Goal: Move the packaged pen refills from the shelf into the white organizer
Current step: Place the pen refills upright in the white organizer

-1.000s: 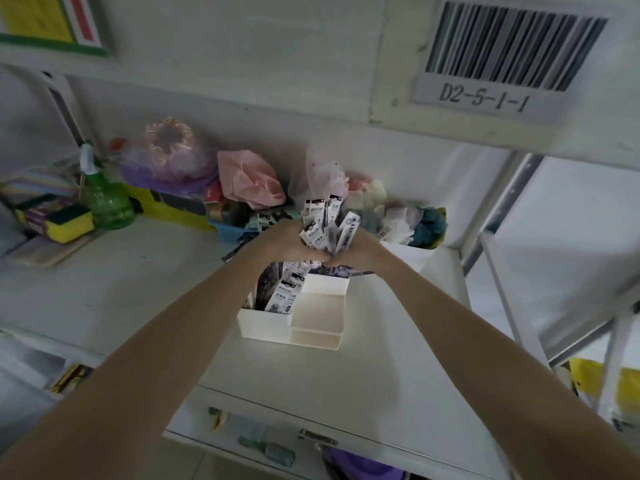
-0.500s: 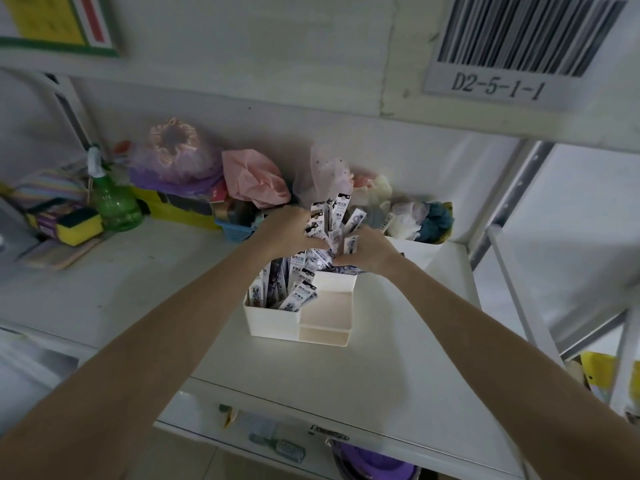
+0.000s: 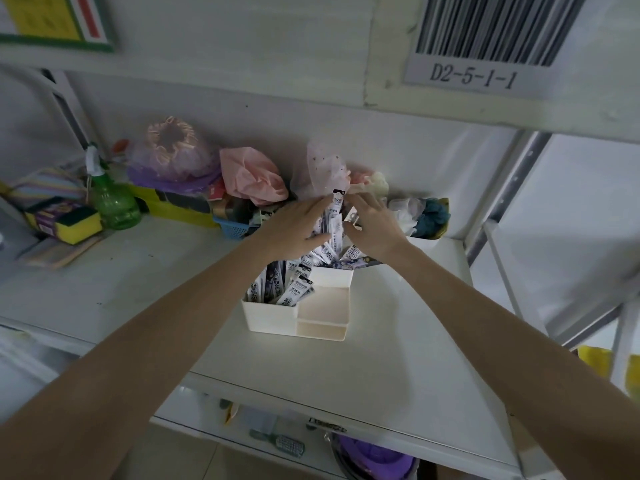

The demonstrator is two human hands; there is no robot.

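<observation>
A bundle of packaged pen refills (image 3: 333,220) stood upright between a person's two hands above the rear of the white organizer (image 3: 277,315), their printed header cards fanned out at the top. More packets (image 3: 294,289) already leaned in the organizer's tall left compartment, while its two stepped trays on the right front held nothing visible.

The left hand (image 3: 294,228) lay against the bundle's left side with fingers (image 3: 320,206) extended and close together, flat to the packs. The right hand (image 3: 372,226) bracketed the other side, its fingers (image 3: 363,202) also largely straight and only loosely bent; neither hand appeared to be curled round the packets. The pose suggested the hands were steadying and squaring the loose packs so they would settle upright rather than spill over the organizer's rim. Whether the lowest packs already rested inside a rear compartment could not be told, as the hands hid that part.

The organizer sat near the middle of the white shelf (image 3: 398,341). Behind it, crumpled pink (image 3: 252,178) and purple bags (image 3: 169,161) were heaped against the back wall, with a green spray bottle (image 3: 110,199) and a yellow sponge (image 3: 74,225) well off to the left. A barcode label reading D2-5-1-1 (image 3: 478,46) marked the shelf above.
</observation>
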